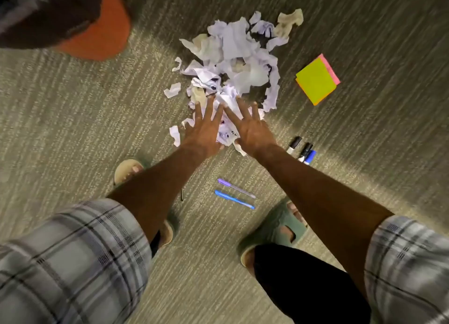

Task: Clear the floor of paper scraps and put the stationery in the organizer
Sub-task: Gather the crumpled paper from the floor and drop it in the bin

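Both hands, left (202, 135) and right (252, 131), lie spread flat on the scraps (233, 63), which look light, crumpled and loose, best scooped from the edges inward.

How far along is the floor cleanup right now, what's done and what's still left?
Nothing looks done yet. In hand: the left hand and right hand are spread flat over the near edge of the paper scrap pile, fingers open, nothing lifted. Left: the whole pile, stray scraps, the sticky note pad, the markers and two pens all lie on the carpet. No organizer is in view.
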{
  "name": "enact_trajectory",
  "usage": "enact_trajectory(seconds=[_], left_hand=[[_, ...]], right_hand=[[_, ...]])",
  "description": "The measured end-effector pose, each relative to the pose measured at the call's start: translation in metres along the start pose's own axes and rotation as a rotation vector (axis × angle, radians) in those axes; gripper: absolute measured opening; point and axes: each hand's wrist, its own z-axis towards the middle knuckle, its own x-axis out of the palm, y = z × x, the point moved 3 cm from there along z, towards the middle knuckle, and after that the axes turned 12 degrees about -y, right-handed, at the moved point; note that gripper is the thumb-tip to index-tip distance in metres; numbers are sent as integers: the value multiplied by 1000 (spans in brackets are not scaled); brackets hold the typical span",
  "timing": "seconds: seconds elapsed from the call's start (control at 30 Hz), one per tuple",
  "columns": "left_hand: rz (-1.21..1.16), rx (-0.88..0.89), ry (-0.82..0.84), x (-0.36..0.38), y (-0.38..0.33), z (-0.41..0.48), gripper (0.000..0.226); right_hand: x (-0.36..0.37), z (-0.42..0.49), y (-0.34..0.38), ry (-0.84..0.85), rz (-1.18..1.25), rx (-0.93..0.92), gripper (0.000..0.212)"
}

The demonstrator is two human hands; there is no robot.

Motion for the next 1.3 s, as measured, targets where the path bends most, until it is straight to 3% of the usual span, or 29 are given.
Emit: enact_trajectory(seconds=[0.23,0.37,0.5,0.97,1.3], left_hand=[[69,44,-194,22,9,24,96],[-66,70,-204,5,12,18,63],[-100,54,-231,-27,4,4,60],[-368,-22,-362,-207,-21,-83,50],[-504,-60,-602,-341,21,-142,44]], right_hand=[[28,23,-2,-115,-74,7,100],[16,17,-3,-191,63,42,61],[-15,3,1,-278,121,76,35],[-208,-47,55,-306,193,139,33],[-347,-39,143,-366,205,58,38]])
